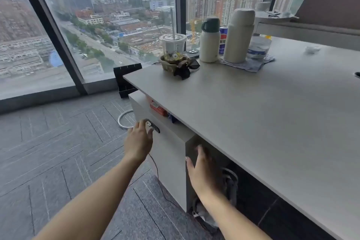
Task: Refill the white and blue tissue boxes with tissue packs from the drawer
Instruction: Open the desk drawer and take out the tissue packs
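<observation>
View from above of a grey desk (243, 107) beside a floor-to-ceiling window, with a pale drawer cabinet (169, 154) tucked under the desk's near-left corner. The left hand (139, 140) rests on the cabinet's front face, its fingers (150, 132) loosely spread and lying over a small dark lock panel (154, 127) near the top edge of that face; the grip encloses nothing. The right hand (202, 169) reaches under the desk on the far side of the cabinet, palm flat against the cabinet's side wall, fingers extended and close together, also holding nothing. The cabinet front is shut, so the tissue packs are not visible; neither tissue box can be seen. In the open gap between cabinet top and desk underside lie a red box (157, 107) and, just beside it, a small dark blue item (172, 118). On the desk, at its far edge, stand a clear plastic cup (172, 48) with a straw, seated in a cardboard holder next to sunglasses (191, 65); right of the cup stand 2 cream flasks, a short one (209, 42) and a taller one (238, 37), with a blue can (223, 40) between them and a water bottle (259, 46) beside the taller one on a folded cloth (251, 64). A thin cable (155, 169) hangs down the cabinet front. Under the desk, right of the cabinet, a grey bag (229, 183) sits on the carpet.
</observation>
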